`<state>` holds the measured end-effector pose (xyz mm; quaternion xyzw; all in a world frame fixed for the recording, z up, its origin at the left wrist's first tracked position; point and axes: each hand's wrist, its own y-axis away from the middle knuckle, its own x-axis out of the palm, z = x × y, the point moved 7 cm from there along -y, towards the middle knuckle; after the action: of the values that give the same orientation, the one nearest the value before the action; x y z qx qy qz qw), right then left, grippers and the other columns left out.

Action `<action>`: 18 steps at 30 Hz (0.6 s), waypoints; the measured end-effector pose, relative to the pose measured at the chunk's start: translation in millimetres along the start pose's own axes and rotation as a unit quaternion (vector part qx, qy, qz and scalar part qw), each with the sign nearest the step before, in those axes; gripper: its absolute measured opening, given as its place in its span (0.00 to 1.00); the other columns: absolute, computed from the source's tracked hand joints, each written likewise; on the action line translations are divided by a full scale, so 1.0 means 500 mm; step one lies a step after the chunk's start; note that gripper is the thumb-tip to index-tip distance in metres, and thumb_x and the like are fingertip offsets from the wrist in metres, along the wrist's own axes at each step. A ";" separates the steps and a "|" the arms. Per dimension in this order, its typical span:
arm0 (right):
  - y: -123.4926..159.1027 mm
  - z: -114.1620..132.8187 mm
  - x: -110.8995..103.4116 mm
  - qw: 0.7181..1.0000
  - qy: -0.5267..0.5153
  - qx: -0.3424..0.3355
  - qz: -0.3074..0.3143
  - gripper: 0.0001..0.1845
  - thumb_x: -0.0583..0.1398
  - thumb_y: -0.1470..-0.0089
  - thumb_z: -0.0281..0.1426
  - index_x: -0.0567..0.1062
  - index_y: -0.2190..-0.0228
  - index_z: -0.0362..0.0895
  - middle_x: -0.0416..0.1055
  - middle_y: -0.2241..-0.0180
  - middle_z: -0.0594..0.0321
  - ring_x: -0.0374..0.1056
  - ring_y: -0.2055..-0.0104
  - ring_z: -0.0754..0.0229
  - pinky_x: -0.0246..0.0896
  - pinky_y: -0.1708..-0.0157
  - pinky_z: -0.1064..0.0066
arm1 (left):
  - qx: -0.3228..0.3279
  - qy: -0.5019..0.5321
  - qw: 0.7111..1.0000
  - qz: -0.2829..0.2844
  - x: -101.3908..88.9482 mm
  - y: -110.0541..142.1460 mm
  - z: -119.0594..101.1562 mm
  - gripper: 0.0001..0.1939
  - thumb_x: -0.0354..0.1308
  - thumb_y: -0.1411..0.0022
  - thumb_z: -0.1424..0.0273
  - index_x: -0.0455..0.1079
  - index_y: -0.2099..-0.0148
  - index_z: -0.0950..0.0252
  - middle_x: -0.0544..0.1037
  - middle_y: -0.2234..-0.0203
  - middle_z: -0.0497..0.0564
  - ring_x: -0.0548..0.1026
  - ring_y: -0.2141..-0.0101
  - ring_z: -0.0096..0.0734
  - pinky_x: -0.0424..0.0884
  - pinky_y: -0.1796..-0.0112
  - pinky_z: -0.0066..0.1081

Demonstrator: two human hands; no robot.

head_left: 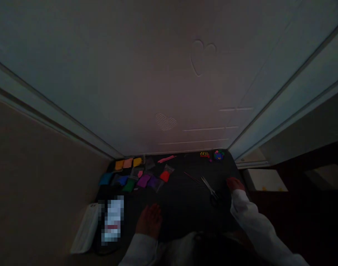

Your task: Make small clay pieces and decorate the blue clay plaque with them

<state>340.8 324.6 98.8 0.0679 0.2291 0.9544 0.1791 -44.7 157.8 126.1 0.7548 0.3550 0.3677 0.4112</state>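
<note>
The scene is very dim. My left hand [150,220] lies flat on a dark mat [182,207], fingers stretched forward, holding nothing. My right hand [235,183] rests on the mat's right side in a white sleeve; its fingers look curled down, and whether anything is under them I cannot tell. A pair of scissors [210,190] lies just left of my right hand. Several small bags of coloured bits [135,175] lie at the mat's far left. A thin pink stick [166,159] lies beyond them.
A pale door with heart shapes [185,81] rises right behind the mat. Small multicoloured pieces [213,155] sit at the far right corner. A white bag and a blurred packet [112,220] lie at the left. A white box [264,180] sits to the right.
</note>
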 end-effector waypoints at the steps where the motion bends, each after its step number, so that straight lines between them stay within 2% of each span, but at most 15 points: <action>1: 0.025 -0.033 0.001 1.000 -0.001 0.024 -0.005 0.15 0.52 0.47 0.34 0.65 0.57 0.42 0.64 0.56 0.58 0.64 0.59 0.60 0.62 0.62 0.62 | -0.003 -0.007 1.000 0.005 -0.003 -0.001 -0.004 0.08 0.47 0.46 0.69 0.65 0.66 0.66 0.69 0.73 0.51 0.69 0.74 0.27 0.64 0.73 0.29; 3: 0.077 -0.095 0.021 0.998 -0.003 0.060 0.002 0.16 0.53 0.48 0.34 0.64 0.57 0.41 0.64 0.57 0.57 0.64 0.59 0.59 0.62 0.63 0.61 | -0.007 -0.019 1.000 0.016 -0.007 -0.005 -0.011 0.06 0.48 0.46 0.71 0.64 0.67 0.66 0.69 0.73 0.50 0.69 0.75 0.27 0.65 0.74 0.29; 6: 0.151 -0.179 0.079 0.993 0.002 0.104 0.049 0.16 0.53 0.48 0.34 0.65 0.58 0.41 0.64 0.58 0.58 0.64 0.60 0.60 0.63 0.63 0.62 | -0.010 -0.033 0.999 0.031 -0.015 -0.014 -0.018 0.05 0.48 0.46 0.72 0.64 0.69 0.66 0.69 0.75 0.49 0.69 0.76 0.25 0.65 0.75 0.28; 10: 0.222 -0.263 0.142 0.983 0.020 0.149 0.101 0.15 0.53 0.48 0.33 0.65 0.58 0.40 0.65 0.58 0.58 0.64 0.60 0.60 0.63 0.63 0.62 | 0.005 -0.059 0.997 0.041 -0.042 -0.033 -0.029 0.07 0.49 0.44 0.69 0.65 0.66 0.67 0.69 0.74 0.48 0.68 0.76 0.24 0.65 0.75 0.27; 14: 0.252 -0.305 0.150 0.981 0.027 0.162 0.107 0.16 0.53 0.48 0.33 0.64 0.57 0.41 0.64 0.57 0.58 0.64 0.60 0.60 0.63 0.63 0.62 | 0.030 -0.117 0.992 0.033 -0.078 -0.056 -0.042 0.13 0.48 0.42 0.66 0.62 0.57 0.68 0.69 0.64 0.52 0.69 0.68 0.27 0.68 0.69 0.32; 18: 0.265 -0.311 0.134 0.982 0.022 0.160 0.094 0.15 0.53 0.48 0.33 0.65 0.58 0.42 0.64 0.57 0.58 0.64 0.60 0.60 0.63 0.63 0.62 | 0.063 -0.218 0.974 0.022 -0.094 -0.082 -0.040 0.15 0.48 0.42 0.66 0.61 0.54 0.67 0.68 0.59 0.54 0.69 0.63 0.31 0.68 0.64 0.37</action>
<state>204.8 175.4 25.4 0.0961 0.3755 0.9192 0.0700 -93.8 142.5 85.5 0.8489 0.2620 0.1801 0.4223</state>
